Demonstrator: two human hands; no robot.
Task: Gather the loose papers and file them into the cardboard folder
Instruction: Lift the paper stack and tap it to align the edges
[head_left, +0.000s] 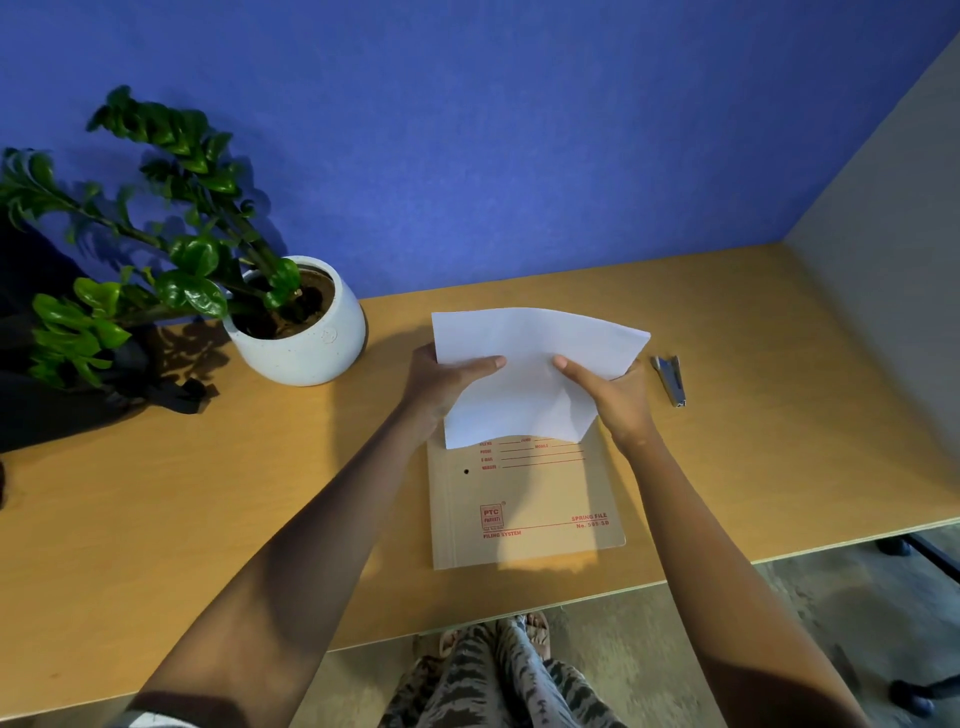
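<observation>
Papers (524, 374), white and blank on the side that shows, are already collected into one stack, and this stack is lifted off the desk (208, 519). The person holds it with both hands above the far part of the cardboard folder (524, 509). The left hand (441, 384) is clamped on the left edge of the stack, thumb on top and the other fingers hidden under the sheets. The right hand (618, 400) grips the right edge in the same way. The sheets bend upward at their far edge, so the stack is not flat. How many sheets it has cannot be told.

The folder lies closed and flat near the front edge of the desk, in the middle, with red printing on its cover. The near edge of the papers covers its far part. No other loose sheet shows on the desk, so the gathering step seems to be done. The filing step is not done: the cover is still shut, and it must be opened before the sheets can go inside.

A stapler (671, 379) lies just beside the right hand, toward the right edge of the desk. A potted plant (298, 327) stands at the back edge on the left, well apart from the folder
</observation>
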